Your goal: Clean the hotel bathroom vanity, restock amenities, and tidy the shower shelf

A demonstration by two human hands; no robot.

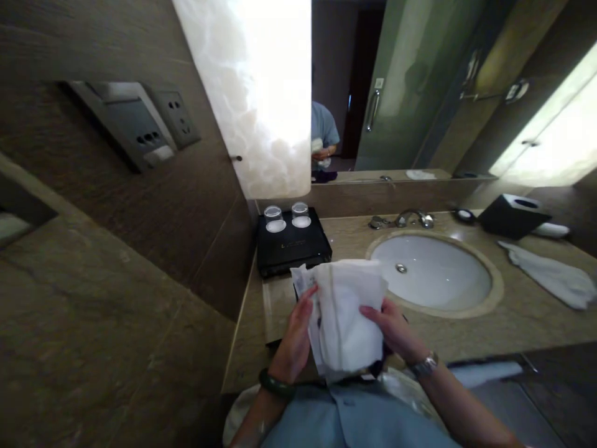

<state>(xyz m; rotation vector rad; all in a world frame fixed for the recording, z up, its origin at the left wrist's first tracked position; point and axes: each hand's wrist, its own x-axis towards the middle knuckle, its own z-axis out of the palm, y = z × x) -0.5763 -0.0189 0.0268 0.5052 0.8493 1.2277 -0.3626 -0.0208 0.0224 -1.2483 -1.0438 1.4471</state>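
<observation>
- Both hands, left hand (295, 339) and right hand (394, 330), grip a folded white cloth (345, 317) above the counter (466, 330) edge, near the sink (433, 274).
- A loose grip could drop the cloth into the sink.
- Swinging it forward risks toppling the glasses (286, 218) on the black tray (291, 246).

Dark item behind white cloth (345, 317), perhaps hidden.

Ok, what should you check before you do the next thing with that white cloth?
1. Left hand holds the folded white cloth: ok.
2. Right hand holds its other side: ok.
3. Cloth is off the beige stone counter: ok.
4. Round white sink has no water: ok.
5. Two clear glasses stand upright on the black tray: ok.
6. Whether the cloth is clean: cannot tell.
</observation>
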